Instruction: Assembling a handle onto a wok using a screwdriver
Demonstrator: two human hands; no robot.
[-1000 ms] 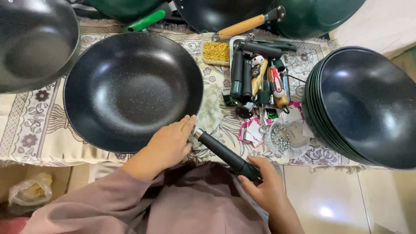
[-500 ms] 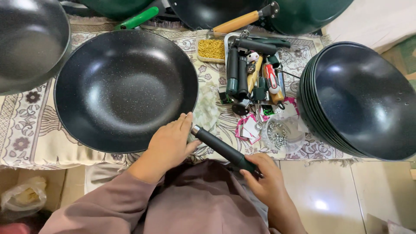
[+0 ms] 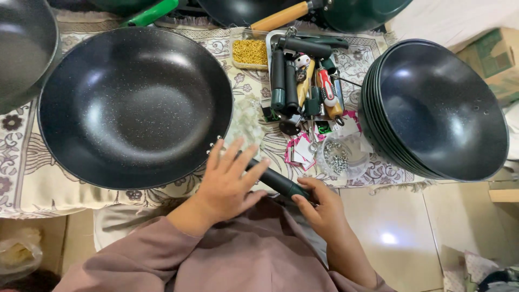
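The big black wok (image 3: 135,105) lies on the patterned cloth (image 3: 16,178) of the worktop and serves here as the landmark. At its near right rim, the left hand (image 3: 230,181) rests with fingers spread and loose over the inner end of a dark handle (image 3: 278,181), just beside two small rivets on the rim. The right hand (image 3: 319,208) is closed around the outer end of the same handle, which points away from the wok toward the person.

The wok looks like stiff, rather heavy metal with a smooth speckled coating, probably slippery, so the handle seems the best place for holding. Right of the wok is a tray of tools and handles (image 3: 303,81), then a small clear bowl of screws (image 3: 338,157), and further right a stack of black woks (image 3: 438,108).
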